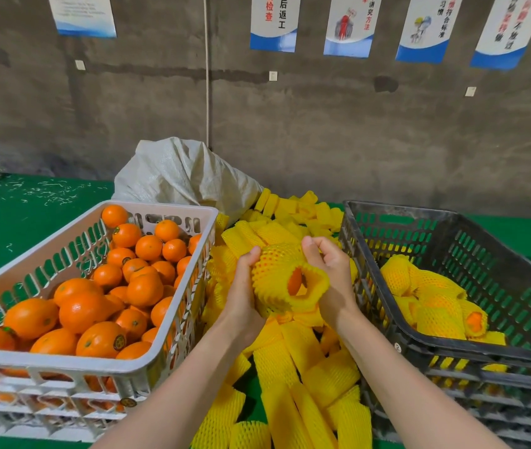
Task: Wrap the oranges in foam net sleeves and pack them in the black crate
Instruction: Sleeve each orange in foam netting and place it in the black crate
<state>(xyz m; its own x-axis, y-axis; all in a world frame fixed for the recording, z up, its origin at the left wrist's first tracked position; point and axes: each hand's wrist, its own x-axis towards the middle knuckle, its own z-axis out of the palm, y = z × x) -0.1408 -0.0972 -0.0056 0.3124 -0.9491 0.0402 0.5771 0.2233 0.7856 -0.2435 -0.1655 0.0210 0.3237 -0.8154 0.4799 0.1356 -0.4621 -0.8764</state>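
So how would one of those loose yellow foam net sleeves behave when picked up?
Probably floppy: the loose foam net sleeves lie bent and flattened in a pile. Likely stretchy: the sleeve in the left hand and right hand bulges round an orange. Likely light, being open mesh.

The oranges (79, 306) are bright orange, some with dark round stickers, in a pale grey lattice crate (63, 362). The foam sleeves (329, 377) are yellow with fine diamond mesh; one sleeve (273, 270) shows orange through it. The black crate (452, 347) is slotted. The table cover (14, 228) is green, the sack (186, 176) off-white.
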